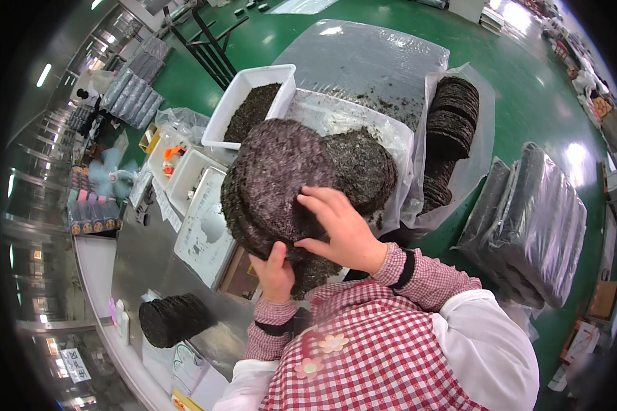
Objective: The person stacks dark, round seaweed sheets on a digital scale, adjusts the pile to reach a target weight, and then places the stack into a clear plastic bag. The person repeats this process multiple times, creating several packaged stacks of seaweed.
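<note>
Held up in front of me is a stack of round, dark dried seaweed sheets (281, 164). My left hand (275, 275) grips its near edge, thumb on top and the other fingers hidden underneath. Across the near right of the top sheet lies my right hand (341, 229), its fingers spread and touching the surface. Another pile of round seaweed sheets (363, 168) sits just behind and to the right, partly covered by the held stack. More dark seaweed (314, 272) shows below my hands.
A white tub of loose seaweed flakes (285, 103) stands at the far left. Rows of round sheets (454, 113) lie in a plastic-lined container on the right. Another seaweed roll-shaped stack (175, 320) rests on the metal table (144, 257). Wrapped grey bundles (528, 226) stand on the green floor.
</note>
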{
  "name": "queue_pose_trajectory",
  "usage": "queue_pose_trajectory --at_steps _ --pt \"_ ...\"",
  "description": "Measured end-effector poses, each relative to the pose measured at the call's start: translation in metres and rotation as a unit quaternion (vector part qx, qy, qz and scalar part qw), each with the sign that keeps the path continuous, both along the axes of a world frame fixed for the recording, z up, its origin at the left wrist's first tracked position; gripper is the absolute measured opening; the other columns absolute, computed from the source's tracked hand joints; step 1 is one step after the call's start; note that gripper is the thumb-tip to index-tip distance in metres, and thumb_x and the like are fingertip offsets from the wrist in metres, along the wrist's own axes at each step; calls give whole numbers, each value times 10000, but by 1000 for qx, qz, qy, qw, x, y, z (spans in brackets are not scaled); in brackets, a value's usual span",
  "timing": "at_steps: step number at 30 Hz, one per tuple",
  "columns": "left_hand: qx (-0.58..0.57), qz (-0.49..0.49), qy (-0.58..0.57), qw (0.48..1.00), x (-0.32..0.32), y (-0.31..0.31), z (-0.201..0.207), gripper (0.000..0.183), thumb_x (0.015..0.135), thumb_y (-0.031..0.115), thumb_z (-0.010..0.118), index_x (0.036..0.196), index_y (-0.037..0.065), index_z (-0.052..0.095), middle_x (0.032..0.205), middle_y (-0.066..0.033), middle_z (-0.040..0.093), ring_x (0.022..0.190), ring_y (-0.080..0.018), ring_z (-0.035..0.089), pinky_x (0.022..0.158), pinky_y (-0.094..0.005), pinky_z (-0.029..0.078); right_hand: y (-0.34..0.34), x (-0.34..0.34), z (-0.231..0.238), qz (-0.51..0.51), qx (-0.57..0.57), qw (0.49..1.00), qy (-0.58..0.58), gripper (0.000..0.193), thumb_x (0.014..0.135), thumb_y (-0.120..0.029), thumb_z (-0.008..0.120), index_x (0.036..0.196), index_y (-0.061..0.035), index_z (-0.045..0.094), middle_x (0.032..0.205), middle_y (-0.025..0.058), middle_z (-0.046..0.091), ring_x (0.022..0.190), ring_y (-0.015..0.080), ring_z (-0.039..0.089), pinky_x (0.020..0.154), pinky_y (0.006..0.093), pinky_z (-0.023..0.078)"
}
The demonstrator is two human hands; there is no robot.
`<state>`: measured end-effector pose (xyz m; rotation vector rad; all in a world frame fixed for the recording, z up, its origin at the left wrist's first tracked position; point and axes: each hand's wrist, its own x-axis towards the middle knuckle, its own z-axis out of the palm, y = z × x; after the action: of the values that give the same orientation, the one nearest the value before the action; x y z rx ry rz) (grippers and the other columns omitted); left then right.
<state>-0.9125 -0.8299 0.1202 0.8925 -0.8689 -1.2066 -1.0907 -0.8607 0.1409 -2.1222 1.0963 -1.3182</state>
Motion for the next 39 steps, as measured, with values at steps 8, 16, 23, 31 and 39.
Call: queue_pose_trajectory --at_steps 8,16,23,31,39 --pt "38 139 -204 968 20 27 -28 541 820 -39 670 1332 -30 494 1317 -127 550 1189 -252 555 1044 -377 418 9 16 -38 -54 88 995 5 572 811 31 549 1373 8 449 1208 237 622 1089 397 626 941 416 522" --pt "104 62 -18 992 63 37 -37 701 918 449 672 1435 55 409 1408 -89 507 1266 -269 517 1073 -447 425 -35 -43 -83 -400 32 914 60 632 851 -148 669 1407 24 422 1319 228 515 1249 391 457 1080 465 354" --pt "49 -16 81 995 44 35 -38 1176 651 718 724 1486 31 263 1463 -106 407 1316 -276 466 1072 -455 444 23 43 -10 84 44 993 70 1006 591 -411 899 1416 -66 437 1441 183 407 1337 401 383 1133 491 304" --pt "50 56 -81 994 46 32 -33 969 807 626 691 1470 27 317 1449 -91 442 1306 -243 471 1098 -420 405 10 15 -17 213 127 968 -48 806 804 -177 768 1487 -59 356 1458 200 444 1360 364 425 1129 426 367" --pt "64 71 -158 983 49 32 -43 519 961 203 579 1399 -34 431 1377 -102 527 1237 -223 516 1080 -360 388 17 17 -42 59 133 989 -10 598 808 91 554 1387 -33 472 1359 197 545 1272 370 517 1055 370 444"
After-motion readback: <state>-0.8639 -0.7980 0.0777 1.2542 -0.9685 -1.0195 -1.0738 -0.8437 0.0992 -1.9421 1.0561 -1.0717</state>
